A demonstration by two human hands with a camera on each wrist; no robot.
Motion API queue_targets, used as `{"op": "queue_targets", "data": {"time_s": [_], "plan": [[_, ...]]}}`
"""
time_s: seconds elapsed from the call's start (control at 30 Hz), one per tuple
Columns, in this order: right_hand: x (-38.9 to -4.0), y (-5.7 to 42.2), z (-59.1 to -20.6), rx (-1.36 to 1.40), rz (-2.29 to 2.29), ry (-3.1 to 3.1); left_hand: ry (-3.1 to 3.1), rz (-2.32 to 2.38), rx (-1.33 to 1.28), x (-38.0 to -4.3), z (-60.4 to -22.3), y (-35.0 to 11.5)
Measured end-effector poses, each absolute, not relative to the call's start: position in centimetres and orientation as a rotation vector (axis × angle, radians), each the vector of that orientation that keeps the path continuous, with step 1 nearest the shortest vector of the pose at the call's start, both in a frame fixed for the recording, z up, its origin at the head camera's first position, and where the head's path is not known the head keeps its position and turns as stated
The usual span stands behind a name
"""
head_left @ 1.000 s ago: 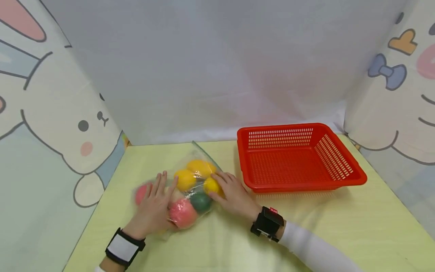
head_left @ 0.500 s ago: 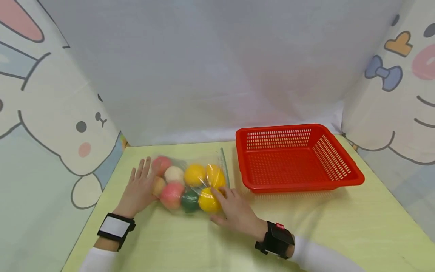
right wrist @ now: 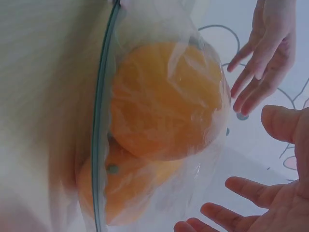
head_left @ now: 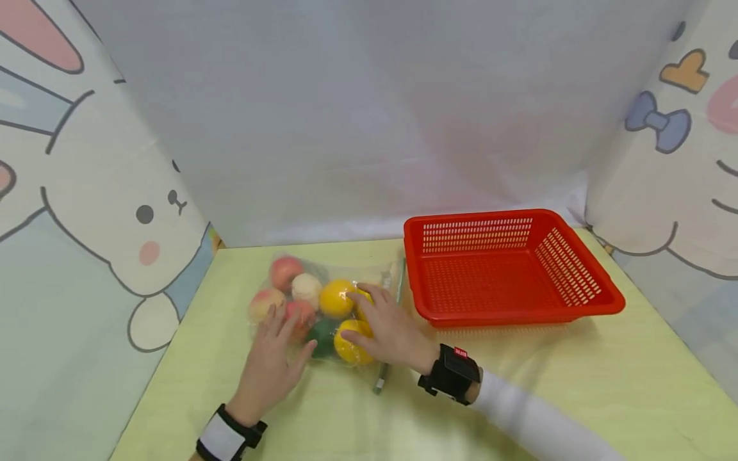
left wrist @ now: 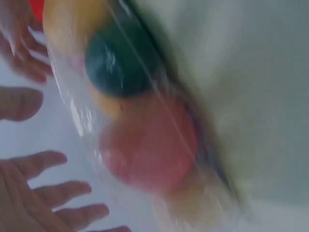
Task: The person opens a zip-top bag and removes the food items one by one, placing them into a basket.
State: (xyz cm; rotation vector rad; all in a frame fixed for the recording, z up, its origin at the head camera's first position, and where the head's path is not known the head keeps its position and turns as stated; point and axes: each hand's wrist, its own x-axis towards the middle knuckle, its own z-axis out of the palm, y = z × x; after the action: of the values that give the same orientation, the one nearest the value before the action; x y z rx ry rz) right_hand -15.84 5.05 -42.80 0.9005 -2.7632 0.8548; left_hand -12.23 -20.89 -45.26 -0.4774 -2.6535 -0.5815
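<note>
At centre left of the frame, the left hand [head_left: 272, 372] and right hand [head_left: 394, 328], fingers loosely spread, are at the near side and right end of a bag [head_left: 325, 274], its green zip strip [head_left: 382, 376] just beside a red basket [head_left: 501, 317]. The worktop [head_left: 623, 384] stretches across the lower right, its far edge meeting a pale backdrop [head_left: 357, 128]. Clear and shiny, the bag bulges with red, cream, yellow and dark-green balls [head_left: 336, 298].
</note>
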Motion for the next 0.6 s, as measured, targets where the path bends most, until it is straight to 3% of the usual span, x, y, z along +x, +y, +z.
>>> {"op": "queue_targets", "data": {"time_s": [0.3,0.6], "plan": [[-19.5,3.9,-42.5,0.771,0.708,-2.881,-2.752,-0.691,-0.23,-10.7,-46.5,-17.3],[-19.2,4.6,-44.4,0.653,0.666,-2.999,-2.705,-0.759,-0.24,-12.7,-47.1,-17.4]]}}
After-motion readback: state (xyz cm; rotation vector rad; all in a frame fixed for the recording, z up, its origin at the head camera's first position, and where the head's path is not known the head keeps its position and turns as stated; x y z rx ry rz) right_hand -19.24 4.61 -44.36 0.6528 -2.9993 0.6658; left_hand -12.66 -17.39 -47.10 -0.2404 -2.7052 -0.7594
